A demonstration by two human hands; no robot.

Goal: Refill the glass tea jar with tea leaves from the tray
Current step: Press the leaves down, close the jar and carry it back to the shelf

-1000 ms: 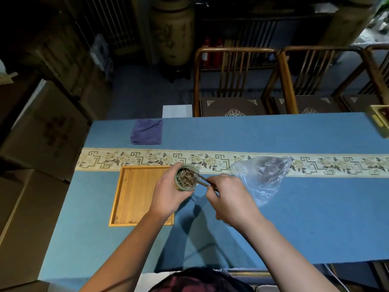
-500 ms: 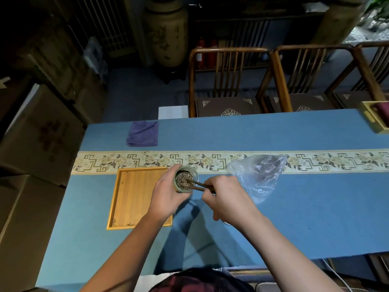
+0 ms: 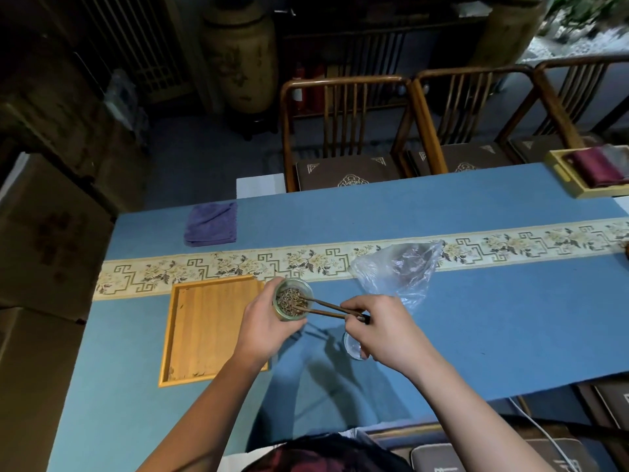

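My left hand (image 3: 263,327) grips the glass tea jar (image 3: 292,299), which is filled with brown tea leaves and held just right of the wooden tray (image 3: 214,327). The tray looks almost bare, with only a few specks near its front. My right hand (image 3: 384,330) pinches a pair of dark wooden tongs (image 3: 332,310) whose tips reach into the jar's mouth among the leaves. A round glass lid (image 3: 354,347) lies on the cloth, half hidden under my right hand.
A crumpled clear plastic bag (image 3: 401,270) lies right of the jar. A folded purple cloth (image 3: 211,224) sits at the far left of the blue tablecloth (image 3: 476,318). A yellow box with red fabric (image 3: 592,173) is at the far right. Wooden chairs (image 3: 343,131) stand behind.
The tongs' tips have stayed in the jar while my right hand drew slightly back to the right, leaving more of the tongs showing. The camera view shifted a little.
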